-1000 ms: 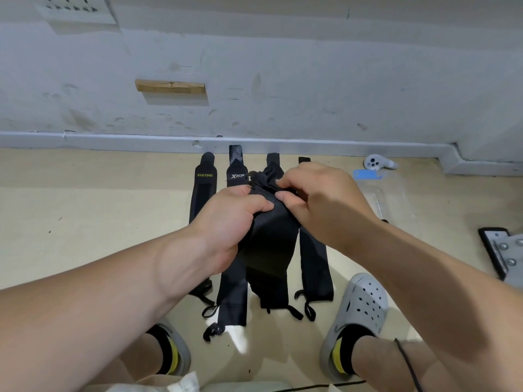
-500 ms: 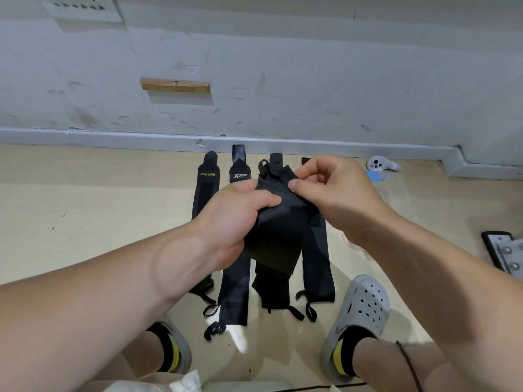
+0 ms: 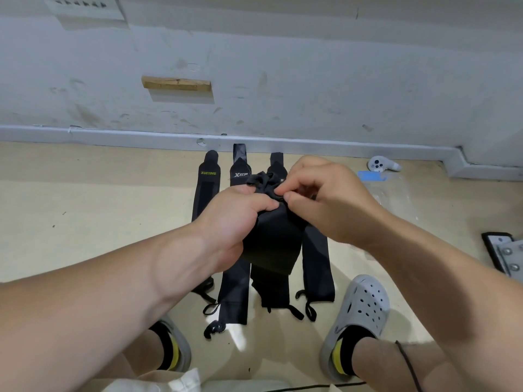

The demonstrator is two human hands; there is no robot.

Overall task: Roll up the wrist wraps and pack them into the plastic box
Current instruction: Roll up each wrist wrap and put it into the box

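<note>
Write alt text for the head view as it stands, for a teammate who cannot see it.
The left hand grips a black wrap held above the floor while the right hand pinches its bunched top edge. Beneath it, other wraps lie flat side by side, running toward the wall, a grey clog beside them.

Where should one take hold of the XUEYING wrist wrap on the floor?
The XUEYING wrist wrap lies flat and straight on the floor. Probably pinch its rounded far end from above: that end lies free, apart from the XTEP wrist wrap beside it.
</note>
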